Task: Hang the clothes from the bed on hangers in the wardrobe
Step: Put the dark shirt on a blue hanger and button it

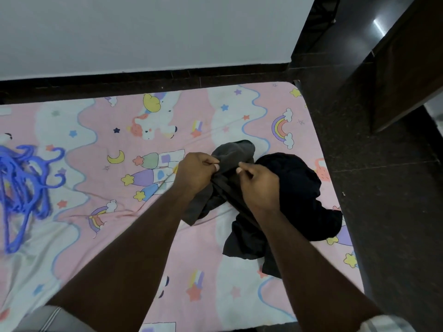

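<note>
Hands work together over the bed [182, 248]: the left hand [195, 170] and the right hand [260, 185] both pinch a dark grey garment [233, 152], lifting its edge. Just beside it, a black garment [294, 188] lies crumpled on the pink sheet. Blue hangers [22, 185] lie in a pile far left.

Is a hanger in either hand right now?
No: both hands grip the grey garment; the blue hangers lie apart.
</note>
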A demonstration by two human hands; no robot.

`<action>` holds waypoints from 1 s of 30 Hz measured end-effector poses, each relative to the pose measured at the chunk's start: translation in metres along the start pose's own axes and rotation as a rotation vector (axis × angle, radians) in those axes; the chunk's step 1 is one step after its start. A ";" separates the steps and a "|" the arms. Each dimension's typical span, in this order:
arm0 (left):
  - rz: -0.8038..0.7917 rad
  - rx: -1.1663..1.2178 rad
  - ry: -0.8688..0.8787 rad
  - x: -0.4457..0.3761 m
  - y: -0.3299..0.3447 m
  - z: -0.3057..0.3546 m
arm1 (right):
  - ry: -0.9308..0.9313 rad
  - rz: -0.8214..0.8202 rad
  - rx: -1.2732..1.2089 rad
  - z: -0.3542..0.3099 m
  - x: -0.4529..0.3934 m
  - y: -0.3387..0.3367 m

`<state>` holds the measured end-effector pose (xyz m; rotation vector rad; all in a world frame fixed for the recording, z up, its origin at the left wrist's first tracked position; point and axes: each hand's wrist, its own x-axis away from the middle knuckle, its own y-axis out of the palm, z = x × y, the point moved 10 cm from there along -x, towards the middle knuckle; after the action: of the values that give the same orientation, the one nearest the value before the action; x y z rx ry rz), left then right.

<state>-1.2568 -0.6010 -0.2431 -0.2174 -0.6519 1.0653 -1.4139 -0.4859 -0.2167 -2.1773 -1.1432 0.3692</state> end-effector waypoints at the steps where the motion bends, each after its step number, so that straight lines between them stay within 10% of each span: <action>1: -0.009 0.019 0.009 0.007 -0.007 -0.001 | -0.010 -0.025 0.057 -0.001 -0.004 0.002; 11: 0.046 -0.097 0.105 0.086 -0.147 -0.029 | -0.297 -0.328 0.364 -0.120 0.040 0.082; 17: 0.332 -0.430 -0.274 0.162 -0.285 -0.191 | -0.483 -0.677 0.253 -0.187 0.190 0.193; 30: 0.165 -0.461 -0.138 0.134 -0.215 -0.225 | -0.063 -0.426 0.375 -0.102 0.114 0.171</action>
<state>-0.9223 -0.5581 -0.2692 -0.6087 -1.0151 1.0820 -1.1876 -0.5063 -0.2468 -1.5632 -1.4058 0.4240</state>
